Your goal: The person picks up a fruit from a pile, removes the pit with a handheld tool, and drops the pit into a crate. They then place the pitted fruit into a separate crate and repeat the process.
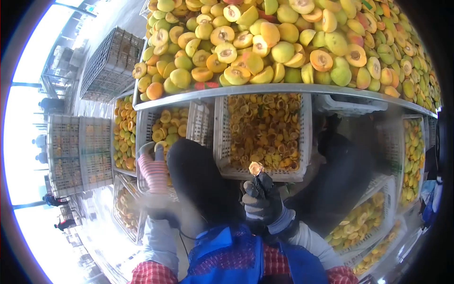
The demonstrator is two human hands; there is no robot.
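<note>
My left hand (153,169), in a pink striped glove with grey fingertips, reaches over a crate (198,124) of halved peaches (171,124) beside my left knee. Its fingers look spread at the fruit; blur and the knee hide part of it. My right hand (263,201), in a dark glove, is closed in front of my body. At its fingertips sits a small brownish cut piece of peach (256,168); whether a tool is in the grip too, I cannot make out. Just beyond stands a crate (222,137) of brown-orange peach scraps (265,128).
A metal-edged table (283,88) heaped with halved peaches (283,52) spans the front. More fruit crates stand at left (125,135) and right (362,222). Stacked crates (80,151) rise at far left, with people in the distance.
</note>
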